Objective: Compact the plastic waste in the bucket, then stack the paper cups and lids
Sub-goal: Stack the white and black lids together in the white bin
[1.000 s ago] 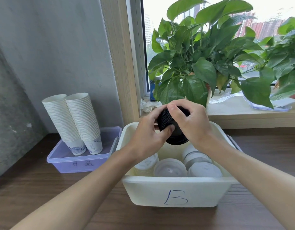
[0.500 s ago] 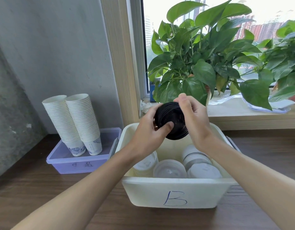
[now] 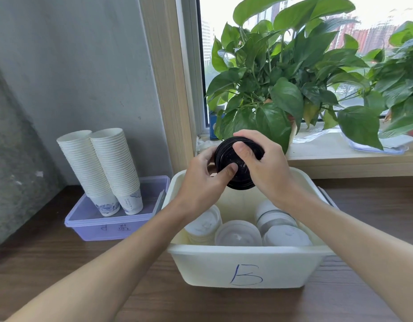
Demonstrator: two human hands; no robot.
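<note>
Above wood-grain table (image 3: 61, 270), both hands' fingers (image 3: 226, 170) grip round, ribbed black lids (image 3: 235, 167).

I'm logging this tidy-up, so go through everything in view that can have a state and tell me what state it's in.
Stack of black plastic lids: held in the air above the bin, tilted.
Left hand: gripping the lids.
Right hand: gripping the lids.
White plastic bin marked B: open, holding white lid stacks.
Purple lidded box: closed.
Two white paper cup stacks: upside down, leaning, on the box.

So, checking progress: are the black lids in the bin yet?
Out. Both hands hold the black lids above bin.
</note>
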